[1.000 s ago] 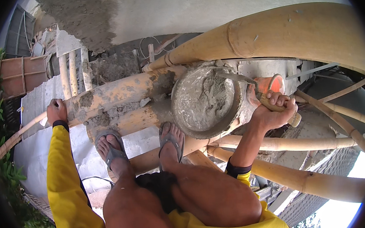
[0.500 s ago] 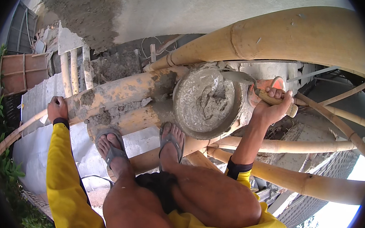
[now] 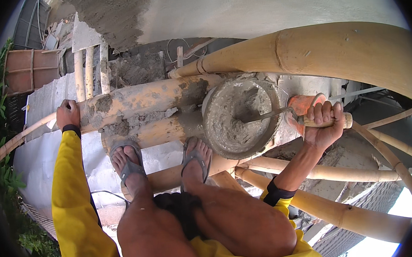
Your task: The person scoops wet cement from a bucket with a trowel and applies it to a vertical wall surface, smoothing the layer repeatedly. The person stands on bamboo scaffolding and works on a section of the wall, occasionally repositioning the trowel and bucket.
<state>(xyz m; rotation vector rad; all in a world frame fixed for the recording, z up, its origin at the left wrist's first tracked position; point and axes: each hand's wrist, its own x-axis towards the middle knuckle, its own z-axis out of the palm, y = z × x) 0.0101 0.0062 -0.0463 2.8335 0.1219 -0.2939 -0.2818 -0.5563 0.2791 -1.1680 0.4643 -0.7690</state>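
My right hand point(image 3: 327, 122) is closed round the wooden handle of a trowel point(image 3: 266, 115). The trowel's blade reaches left over the rim of a round bucket point(image 3: 277, 135) and its end is sunk in the wet grey mortar point(image 3: 227, 122). At the far left, my left hand point(image 3: 68, 115) has its fingers curled over a bamboo pole point(image 3: 36, 133), near the end of a thick, mortar-smeared bamboo point(image 3: 137, 97). My sandalled feet stand on the bamboo platform just left of the bucket.
A thick bamboo pole point(image 3: 334, 48) crosses beyond the bucket, in front of a partly plastered wall point(image 3: 264, 7). An orange container point(image 3: 304, 103) sits by my right hand. More bamboo poles point(image 3: 346, 216) cross at right, with gaps below. Green leaves point(image 3: 6, 176) edge the left.
My right hand has moved right and slightly down, and the trowel's blade has dipped into the mortar from above it. The left hand stays on the bamboo; the view has shifted slightly.
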